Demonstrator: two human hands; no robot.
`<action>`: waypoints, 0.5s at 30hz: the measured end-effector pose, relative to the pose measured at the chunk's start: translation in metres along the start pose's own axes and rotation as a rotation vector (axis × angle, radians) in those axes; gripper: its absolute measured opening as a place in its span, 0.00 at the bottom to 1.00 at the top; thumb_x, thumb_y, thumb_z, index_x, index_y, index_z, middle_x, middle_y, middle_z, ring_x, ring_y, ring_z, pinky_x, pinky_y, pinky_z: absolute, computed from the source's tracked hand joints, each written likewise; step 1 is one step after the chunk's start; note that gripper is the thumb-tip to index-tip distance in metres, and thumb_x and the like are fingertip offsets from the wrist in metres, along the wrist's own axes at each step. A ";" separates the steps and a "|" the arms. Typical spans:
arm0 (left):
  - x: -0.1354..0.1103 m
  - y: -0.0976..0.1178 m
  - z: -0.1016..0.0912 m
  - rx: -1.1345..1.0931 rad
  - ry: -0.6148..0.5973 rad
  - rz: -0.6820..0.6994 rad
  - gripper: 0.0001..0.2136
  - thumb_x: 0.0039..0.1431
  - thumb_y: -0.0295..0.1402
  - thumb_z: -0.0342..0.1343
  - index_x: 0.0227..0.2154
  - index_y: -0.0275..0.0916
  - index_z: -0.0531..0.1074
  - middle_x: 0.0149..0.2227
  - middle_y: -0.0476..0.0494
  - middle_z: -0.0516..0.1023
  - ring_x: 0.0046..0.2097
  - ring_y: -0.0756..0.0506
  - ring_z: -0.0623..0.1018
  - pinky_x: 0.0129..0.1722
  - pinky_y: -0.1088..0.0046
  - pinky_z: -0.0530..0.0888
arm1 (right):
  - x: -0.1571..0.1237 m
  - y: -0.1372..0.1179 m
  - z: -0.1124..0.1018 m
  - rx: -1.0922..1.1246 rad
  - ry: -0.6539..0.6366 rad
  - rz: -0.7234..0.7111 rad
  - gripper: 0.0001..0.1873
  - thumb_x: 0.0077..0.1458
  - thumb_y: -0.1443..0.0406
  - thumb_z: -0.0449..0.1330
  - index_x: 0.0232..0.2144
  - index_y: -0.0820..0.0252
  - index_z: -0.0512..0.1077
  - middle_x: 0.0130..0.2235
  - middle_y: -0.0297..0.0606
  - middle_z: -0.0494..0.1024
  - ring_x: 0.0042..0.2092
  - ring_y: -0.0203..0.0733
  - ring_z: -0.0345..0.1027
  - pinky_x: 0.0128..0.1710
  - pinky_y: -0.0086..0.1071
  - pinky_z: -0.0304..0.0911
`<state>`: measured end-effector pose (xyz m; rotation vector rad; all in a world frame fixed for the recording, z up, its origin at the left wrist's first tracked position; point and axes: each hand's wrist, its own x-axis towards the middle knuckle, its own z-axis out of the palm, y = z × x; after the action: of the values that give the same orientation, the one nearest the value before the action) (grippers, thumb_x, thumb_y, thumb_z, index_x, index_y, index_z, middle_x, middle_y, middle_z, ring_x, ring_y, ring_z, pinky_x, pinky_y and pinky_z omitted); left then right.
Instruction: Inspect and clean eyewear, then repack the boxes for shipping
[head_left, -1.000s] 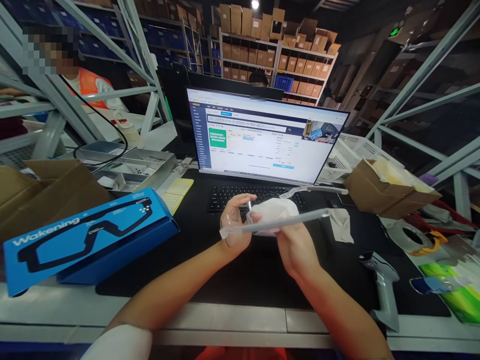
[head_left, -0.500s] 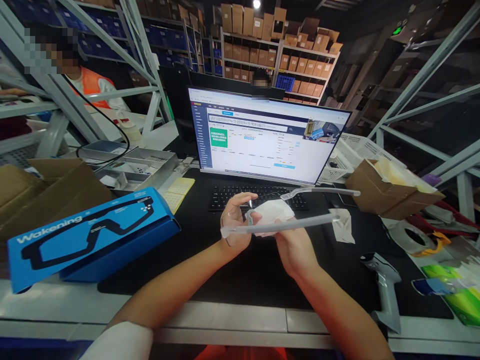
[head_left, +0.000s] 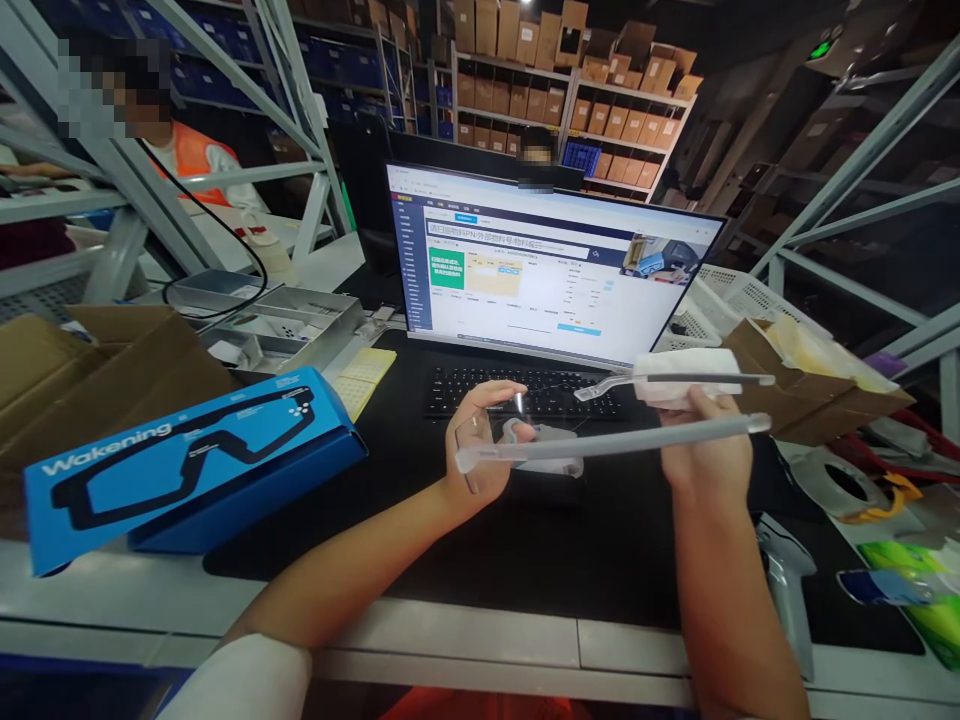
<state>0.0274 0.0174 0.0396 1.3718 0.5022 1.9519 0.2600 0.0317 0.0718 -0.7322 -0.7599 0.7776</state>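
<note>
My left hand [head_left: 480,452] grips the front of a pair of clear-framed glasses [head_left: 600,445] above the black desk mat [head_left: 525,540]. Both temple arms stretch out to the right. My right hand [head_left: 701,450] is closed on a white cloth [head_left: 679,375] that wraps the far temple arm near its tip. The near temple arm runs across my right hand's fingers. A keyboard [head_left: 525,392] lies just behind the glasses, under a lit monitor [head_left: 547,270].
A blue glasses box marked Wakening [head_left: 187,460] lies at the left beside an open carton [head_left: 105,370]. A barcode scanner [head_left: 784,590] lies at the right, with a torn carton [head_left: 817,385] and white baskets [head_left: 720,300] behind. Metal trays [head_left: 277,325] and a person in an orange vest [head_left: 187,160] are at back left.
My right hand has carried the white cloth from the front of the glasses out to the right, along the far temple arm. The screen shows a new pale panel.
</note>
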 end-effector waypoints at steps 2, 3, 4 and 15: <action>-0.002 -0.002 -0.001 -0.035 -0.013 -0.036 0.14 0.55 0.34 0.69 0.44 0.44 0.75 0.48 0.41 0.76 0.40 0.47 0.80 0.24 0.80 0.74 | 0.001 -0.008 -0.002 -0.008 0.009 -0.052 0.12 0.50 0.70 0.64 0.40 0.59 0.75 0.48 0.40 0.79 0.52 0.46 0.74 0.55 0.48 0.69; -0.002 -0.002 -0.001 -0.036 -0.018 -0.038 0.14 0.56 0.34 0.68 0.44 0.44 0.75 0.48 0.41 0.76 0.40 0.48 0.80 0.24 0.80 0.74 | 0.001 -0.011 -0.002 -0.015 0.013 -0.077 0.13 0.50 0.70 0.64 0.40 0.59 0.75 0.49 0.40 0.79 0.52 0.47 0.74 0.55 0.49 0.69; -0.003 -0.002 -0.001 -0.023 -0.017 -0.029 0.14 0.56 0.33 0.68 0.44 0.44 0.75 0.48 0.41 0.76 0.41 0.47 0.80 0.25 0.80 0.74 | 0.000 -0.014 -0.002 -0.021 0.016 -0.102 0.13 0.50 0.69 0.64 0.41 0.59 0.75 0.49 0.41 0.79 0.53 0.48 0.74 0.55 0.49 0.69; 0.000 -0.003 -0.003 0.052 -0.044 -0.150 0.15 0.59 0.43 0.65 0.44 0.41 0.75 0.44 0.40 0.80 0.48 0.45 0.80 0.47 0.70 0.76 | -0.033 -0.053 0.022 -0.109 0.139 -0.590 0.22 0.48 0.71 0.59 0.46 0.50 0.78 0.51 0.35 0.79 0.59 0.58 0.68 0.51 0.57 0.72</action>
<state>0.0252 0.0197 0.0367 1.3656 0.6207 1.7957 0.2443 -0.0154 0.1147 -0.6055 -0.8389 0.1507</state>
